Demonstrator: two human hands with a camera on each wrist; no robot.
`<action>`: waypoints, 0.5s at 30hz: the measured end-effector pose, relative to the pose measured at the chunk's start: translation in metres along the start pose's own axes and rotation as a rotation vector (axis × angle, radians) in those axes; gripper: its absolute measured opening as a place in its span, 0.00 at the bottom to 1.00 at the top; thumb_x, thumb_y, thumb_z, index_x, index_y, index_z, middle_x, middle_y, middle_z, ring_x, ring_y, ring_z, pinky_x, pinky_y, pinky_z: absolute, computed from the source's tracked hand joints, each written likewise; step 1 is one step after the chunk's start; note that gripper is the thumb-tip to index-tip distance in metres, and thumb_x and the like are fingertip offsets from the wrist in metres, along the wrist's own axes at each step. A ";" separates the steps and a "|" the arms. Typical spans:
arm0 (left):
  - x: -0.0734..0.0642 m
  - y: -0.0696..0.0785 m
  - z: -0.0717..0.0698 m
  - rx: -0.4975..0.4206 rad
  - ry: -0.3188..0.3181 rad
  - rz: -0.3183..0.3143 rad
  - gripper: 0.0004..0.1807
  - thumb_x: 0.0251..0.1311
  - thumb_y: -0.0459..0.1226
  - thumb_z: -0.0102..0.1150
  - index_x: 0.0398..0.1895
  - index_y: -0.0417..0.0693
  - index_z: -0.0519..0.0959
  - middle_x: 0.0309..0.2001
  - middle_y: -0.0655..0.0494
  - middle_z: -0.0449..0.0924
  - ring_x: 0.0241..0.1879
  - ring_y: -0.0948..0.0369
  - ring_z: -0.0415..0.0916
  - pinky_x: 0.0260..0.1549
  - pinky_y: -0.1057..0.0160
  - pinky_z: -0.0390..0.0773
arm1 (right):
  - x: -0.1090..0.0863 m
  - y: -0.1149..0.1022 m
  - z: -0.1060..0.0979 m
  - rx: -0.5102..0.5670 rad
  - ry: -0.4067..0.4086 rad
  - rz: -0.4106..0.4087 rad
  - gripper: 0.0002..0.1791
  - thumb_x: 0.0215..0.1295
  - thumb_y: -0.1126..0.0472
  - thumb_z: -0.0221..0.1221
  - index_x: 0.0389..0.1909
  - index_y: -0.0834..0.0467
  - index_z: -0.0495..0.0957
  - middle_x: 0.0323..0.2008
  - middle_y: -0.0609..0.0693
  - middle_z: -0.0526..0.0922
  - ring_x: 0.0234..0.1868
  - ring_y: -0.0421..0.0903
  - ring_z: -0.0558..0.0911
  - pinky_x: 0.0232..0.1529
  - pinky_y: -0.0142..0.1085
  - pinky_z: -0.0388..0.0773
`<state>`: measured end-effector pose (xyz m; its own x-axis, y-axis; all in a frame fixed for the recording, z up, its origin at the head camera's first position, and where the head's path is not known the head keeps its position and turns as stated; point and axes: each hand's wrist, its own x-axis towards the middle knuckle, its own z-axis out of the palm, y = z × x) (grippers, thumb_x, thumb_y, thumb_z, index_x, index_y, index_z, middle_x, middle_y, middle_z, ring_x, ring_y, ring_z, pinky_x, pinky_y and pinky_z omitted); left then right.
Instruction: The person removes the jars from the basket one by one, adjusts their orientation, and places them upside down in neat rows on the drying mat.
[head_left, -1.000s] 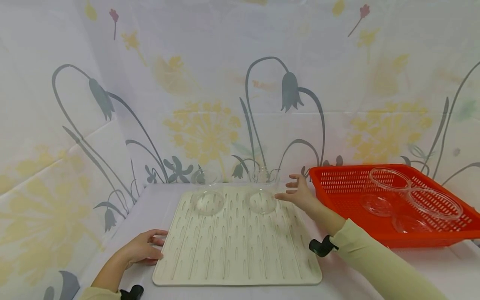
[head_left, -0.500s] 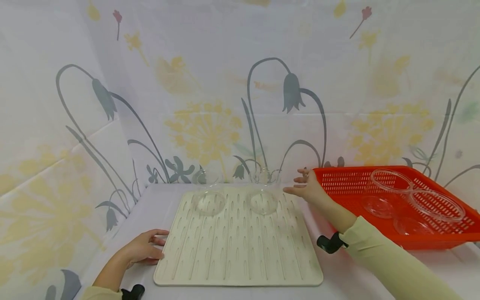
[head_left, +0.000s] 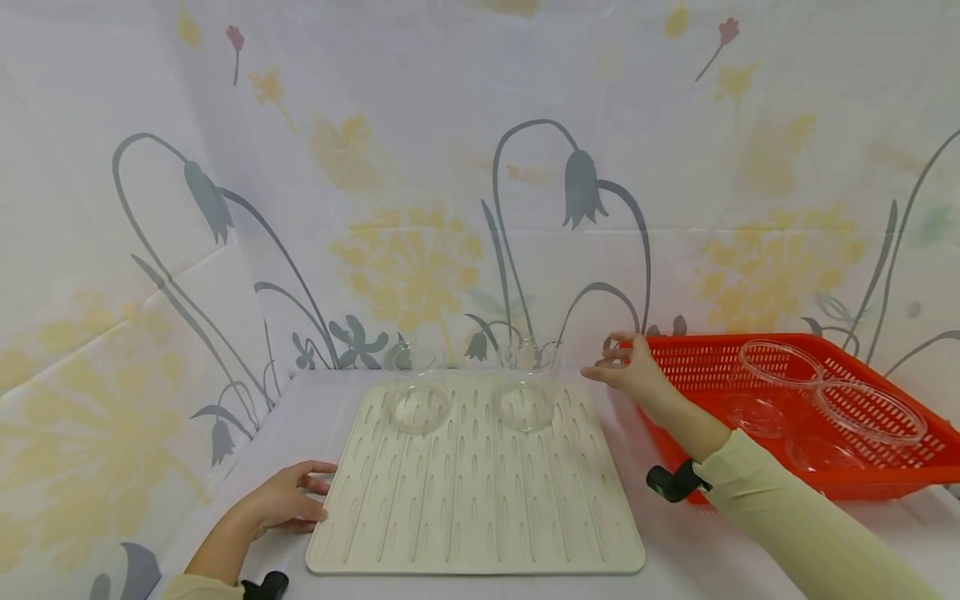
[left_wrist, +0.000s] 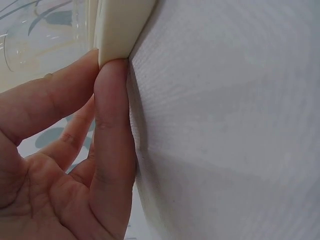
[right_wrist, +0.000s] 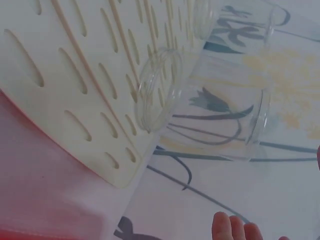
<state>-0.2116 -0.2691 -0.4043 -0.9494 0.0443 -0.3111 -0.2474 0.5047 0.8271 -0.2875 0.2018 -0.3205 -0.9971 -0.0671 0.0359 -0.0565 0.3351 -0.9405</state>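
Observation:
Two clear cups stand on a cream ridged drying mat near its far edge, a left cup and a right cup. Their thin walls are hard to make out against the cloth. My left hand rests at the mat's left edge; in the left wrist view its thumb and a finger touch the mat's side. My right hand holds nothing, fingers loosely extended, between the right cup and the red basket's far left corner. Only some of its fingertips show in the right wrist view.
The red perforated basket sits right of the mat, holding two more clear cups, a far one and a near one. A flowered cloth hangs behind the white-covered table.
My right hand has drawn away from the right cup on the mat, moving right toward the basket. The left hand, cups and mat stay where they were.

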 end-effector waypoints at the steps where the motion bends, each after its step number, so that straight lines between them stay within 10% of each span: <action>1: 0.000 0.000 0.000 -0.001 0.001 0.000 0.36 0.41 0.19 0.63 0.59 0.32 0.65 0.40 0.45 0.70 0.28 0.56 0.72 0.25 0.60 0.79 | 0.000 0.000 -0.001 0.001 -0.001 0.001 0.47 0.57 0.58 0.65 0.68 0.62 0.43 0.62 0.68 0.58 0.59 0.62 0.64 0.59 0.51 0.64; 15: 0.002 -0.004 -0.002 -0.013 -0.012 0.014 0.36 0.41 0.19 0.63 0.60 0.32 0.64 0.40 0.45 0.69 0.27 0.56 0.72 0.25 0.60 0.79 | -0.003 0.001 -0.022 0.003 0.012 0.008 0.53 0.56 0.54 0.66 0.70 0.61 0.38 0.64 0.68 0.54 0.62 0.62 0.59 0.61 0.52 0.61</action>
<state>-0.2126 -0.2727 -0.4077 -0.9505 0.0618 -0.3045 -0.2364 0.4923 0.8377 -0.2859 0.2230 -0.3140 -0.9981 -0.0533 0.0322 -0.0482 0.3328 -0.9418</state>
